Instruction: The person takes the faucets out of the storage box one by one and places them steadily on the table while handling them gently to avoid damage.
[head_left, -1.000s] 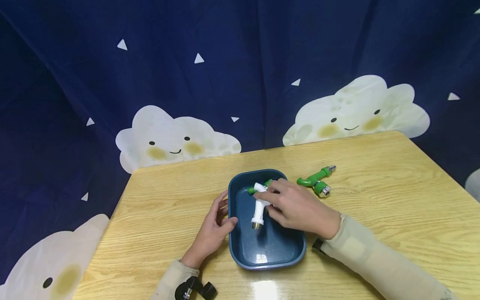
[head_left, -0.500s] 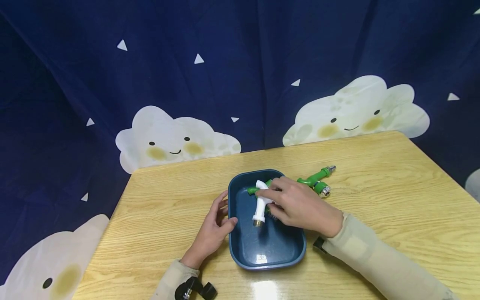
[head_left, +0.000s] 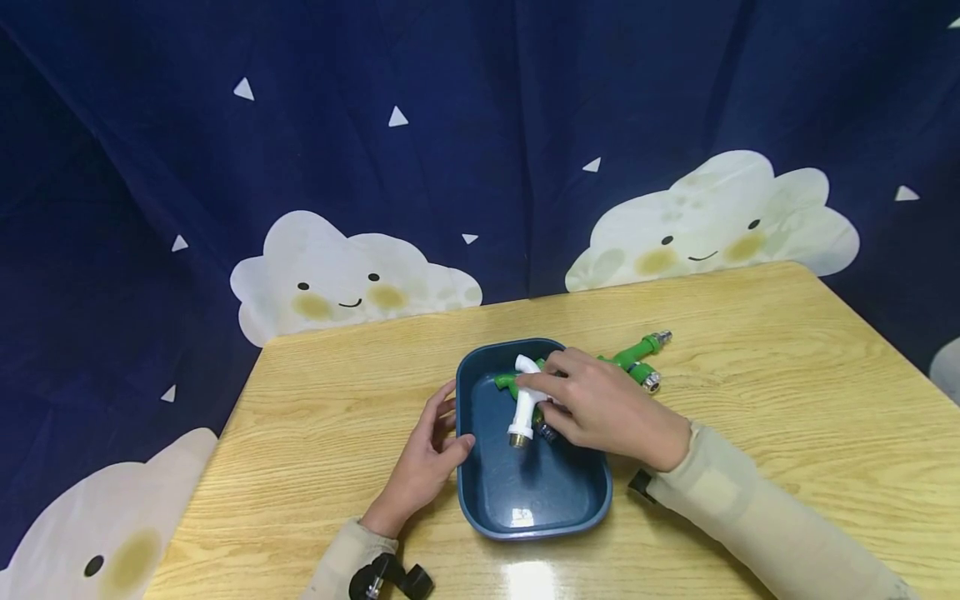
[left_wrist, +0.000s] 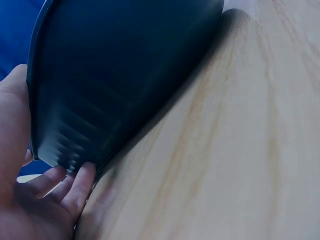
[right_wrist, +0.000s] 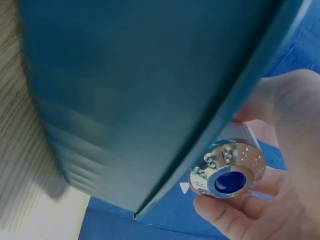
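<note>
My right hand [head_left: 600, 408] pinches a white faucet [head_left: 524, 410] over the inside of a dark blue plastic bin [head_left: 517, 528]. The faucet's brass threaded end points toward me, and its chrome knob with a blue centre [right_wrist: 230, 170] shows between the fingers in the right wrist view. Partly hidden beneath it, a green faucet [head_left: 506, 382] lies in the bin. My left hand [head_left: 423, 462] holds the bin's left side, thumb over the rim and fingertips [left_wrist: 82, 185] against the outer wall.
Just beyond the bin's right side, another green faucet [head_left: 628, 357] lies on the wooden table [head_left: 337, 417], partly hidden by my right hand. A dark blue curtain [head_left: 465, 125] with printed clouds hangs behind the table's back edge.
My right hand has shifted slightly right and away from me with the white faucet. More of the green faucet in the bin shows beneath it. My left hand and the bin have stayed put.
</note>
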